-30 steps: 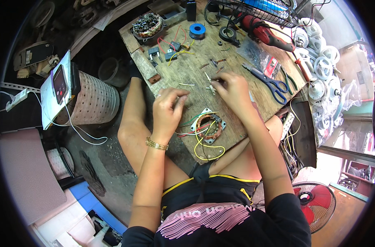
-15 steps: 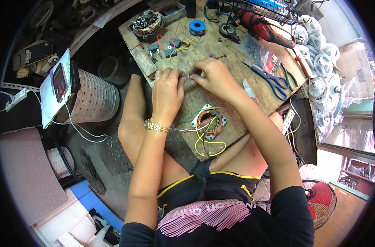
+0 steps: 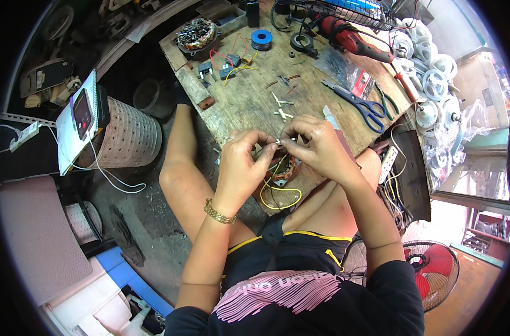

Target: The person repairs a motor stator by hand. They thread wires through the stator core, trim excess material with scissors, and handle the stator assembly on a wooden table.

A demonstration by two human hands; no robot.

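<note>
My left hand (image 3: 246, 157) and my right hand (image 3: 311, 143) meet above a copper-wound stator (image 3: 286, 176), both pinching a small light piece (image 3: 277, 143), perhaps sleeving on a wire. My hands hide much of the stator. Its yellow lead (image 3: 288, 203) loops toward the near edge. Beyond my hands lie short white sleeves (image 3: 280, 112), a light-coloured blade-like tool (image 3: 329, 115) and dark scissors with blue handles (image 3: 368, 112).
The wooden bench (image 3: 221, 112) holds a wound stator (image 3: 194, 36), blue spool (image 3: 261, 39), small black components (image 3: 228, 71), red power tool (image 3: 353, 42) and green pliers (image 3: 387, 105). White plastic parts (image 3: 434, 84) are piled right; a perforated bin (image 3: 129, 134) stands left; a fan (image 3: 437, 269) is lower right.
My hands have moved from the middle of the bench toward me, down over the stator, still pinched together. The white sleeves they covered now show beyond them.
</note>
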